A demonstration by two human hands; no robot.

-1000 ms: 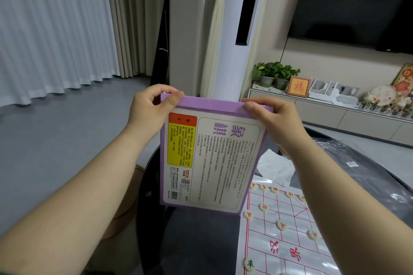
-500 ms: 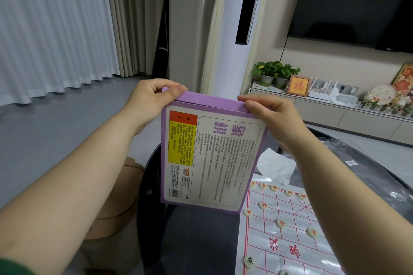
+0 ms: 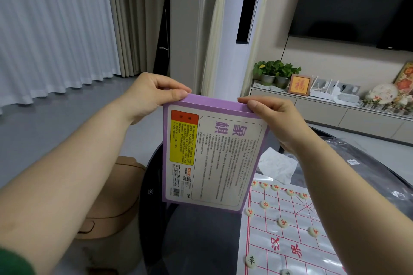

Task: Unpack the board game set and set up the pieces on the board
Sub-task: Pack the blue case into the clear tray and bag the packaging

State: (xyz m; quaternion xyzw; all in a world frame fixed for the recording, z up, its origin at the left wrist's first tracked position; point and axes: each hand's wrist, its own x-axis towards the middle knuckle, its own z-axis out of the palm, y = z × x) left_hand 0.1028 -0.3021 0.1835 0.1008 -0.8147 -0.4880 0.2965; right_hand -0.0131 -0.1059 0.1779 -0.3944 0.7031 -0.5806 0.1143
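Pale curtains [image 3: 55, 29] and a dark wall-mounted television [image 3: 357, 0] frame the room beyond the round black glass table [image 3: 190, 243] that I look down on. I hold a flat purple cardboard game box [image 3: 212, 158] upright in the air over the table's left part, with its printed back panel facing me and its large characters upside down.

My left hand [image 3: 152, 94] pinches the box's top left corner, thumb pressed on the near side and fingers curled behind. My right hand [image 3: 274, 123] grips the top right corner the same way, thumb lying along the upper edge. The box hangs below both hands, between my forearms.

Its lower right corner overlaps, from my view, the far left corner of a white plastic board sheet with a red grid [image 3: 290, 243] spread on the table. Small round cream game pieces with red characters [image 3: 264, 205] sit on the grid's crossings. A crumpled white tissue [image 3: 278, 166] lies just beyond the sheet, and a tan rounded stool [image 3: 111, 196] stands left of the table.
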